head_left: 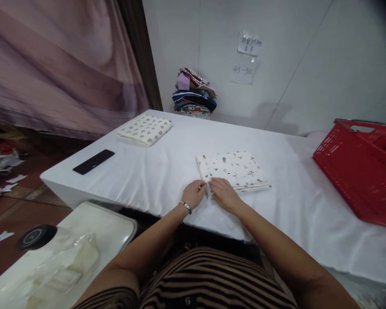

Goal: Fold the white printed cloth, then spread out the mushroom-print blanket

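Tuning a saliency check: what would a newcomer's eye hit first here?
Probably the bright red basket, at the right of the white tabletop. Then the folded printed cloth near the front edge, left grip and right grip at its near-left corner.

We lose part of the red basket (354, 171) past the right edge, and the foot of the clothes stack (194, 95) behind the surface (161, 171). We can't read the upper note (249, 44) (too small), nor tell if left hand (193, 194) or right hand (225, 195) pinches the folded cloth (234, 167).
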`<state>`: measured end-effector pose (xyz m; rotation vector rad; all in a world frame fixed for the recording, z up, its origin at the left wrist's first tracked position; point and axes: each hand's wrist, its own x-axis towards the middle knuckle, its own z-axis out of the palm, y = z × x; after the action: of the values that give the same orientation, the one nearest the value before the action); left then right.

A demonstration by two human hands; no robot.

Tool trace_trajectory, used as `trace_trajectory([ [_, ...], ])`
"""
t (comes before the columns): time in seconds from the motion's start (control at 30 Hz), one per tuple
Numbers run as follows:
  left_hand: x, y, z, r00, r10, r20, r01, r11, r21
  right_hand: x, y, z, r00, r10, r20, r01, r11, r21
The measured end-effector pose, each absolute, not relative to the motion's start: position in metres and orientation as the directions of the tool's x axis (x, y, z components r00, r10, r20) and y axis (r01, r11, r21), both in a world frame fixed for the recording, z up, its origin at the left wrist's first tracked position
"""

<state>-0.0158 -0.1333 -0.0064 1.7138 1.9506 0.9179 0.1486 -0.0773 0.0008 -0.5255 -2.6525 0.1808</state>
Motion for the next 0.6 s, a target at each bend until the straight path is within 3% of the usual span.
trace_trajectory([
  [0.3, -0.025, -0.087, -0.008, -0.302, 0.953, 0.027, 0.694, 0.2, 0.692, 0.149, -0.077, -0.008, -0.818, 0.375, 0.436, 0.315, 0.927, -0.205],
  [0.6, -0.027, -0.08, -0.012, -0.321, 0.946, 0.036, 0.728, 0.222, 0.649, 0.145, -0.081, -0.02, -0.735, 0.406, 0.543, 0.35, 0.913, -0.208],
])
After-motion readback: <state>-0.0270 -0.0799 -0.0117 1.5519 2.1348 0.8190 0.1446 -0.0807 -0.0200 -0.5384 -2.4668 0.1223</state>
